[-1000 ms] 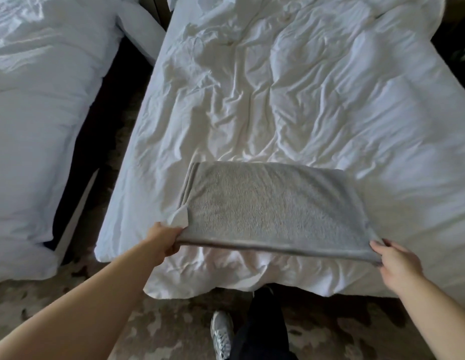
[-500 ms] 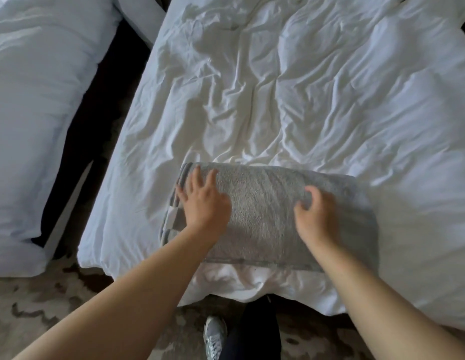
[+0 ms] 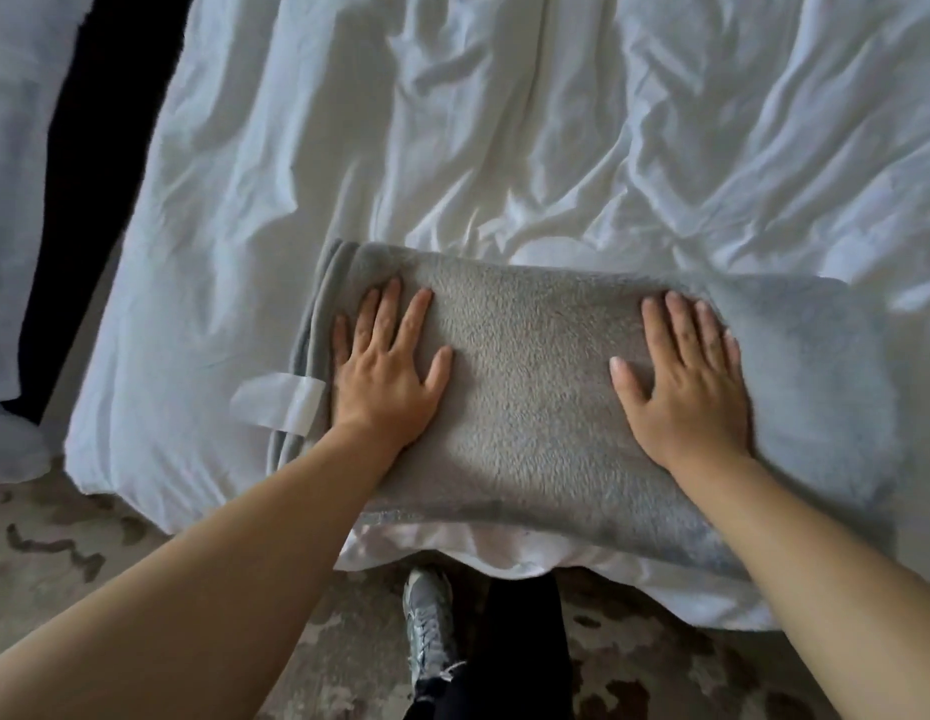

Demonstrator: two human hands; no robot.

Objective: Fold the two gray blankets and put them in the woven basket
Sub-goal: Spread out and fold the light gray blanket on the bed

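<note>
The folded gray blanket (image 3: pixel 530 407) lies as a thick rectangle on the rumpled white bed (image 3: pixel 452 148), close to the near edge, its stacked layers showing along the left end. Both hands lie flat on top of it. The left hand (image 3: pixel 384 376) presses near the left end with fingers straight and spread apart, thumb out to the right. The right hand (image 3: pixel 691 392) presses to the right of the middle, its fingers straight and lying closer together, thumb out to the left. A second ago the hands were at the blanket's two near corners, pinching the front edge, which was raised off the bedding; half a second ago they were already on top, the right hand with curled fingers. Now both palms are down and the fold looks flattened under them. A white label (image 3: pixel 275 407) sticks out flat from the left end onto the sheet, where earlier it sat tucked beside the left hand. The view sits nearer the bed than before. A second white bed (image 3: pixel 10 200) stands at the left across a dark gap, and below the bed's edge a gray shoe (image 3: pixel 429 621) and a dark trouser leg (image 3: pixel 509 646) stand on the patterned carpet (image 3: pixel 62 563).
</note>
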